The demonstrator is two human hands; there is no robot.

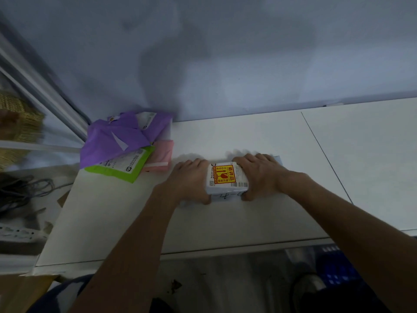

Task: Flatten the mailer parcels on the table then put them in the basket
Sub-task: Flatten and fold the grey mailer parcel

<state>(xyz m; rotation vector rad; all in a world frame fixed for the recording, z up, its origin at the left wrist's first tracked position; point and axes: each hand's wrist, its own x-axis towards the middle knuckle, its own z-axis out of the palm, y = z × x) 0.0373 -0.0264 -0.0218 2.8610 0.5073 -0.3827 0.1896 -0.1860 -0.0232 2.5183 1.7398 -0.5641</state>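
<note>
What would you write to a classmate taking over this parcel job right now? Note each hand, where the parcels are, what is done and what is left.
Left hand: presses the left end of the white mailer on the table.
Right hand: presses its right end.
Purple mailer, green mailer and pink mailer: piled at the table's far left corner.
Done: no parcel visibly in a basket; no basket clearly in view.
Left: finish flattening the white one, flatten the pile, basket all four.
</note>
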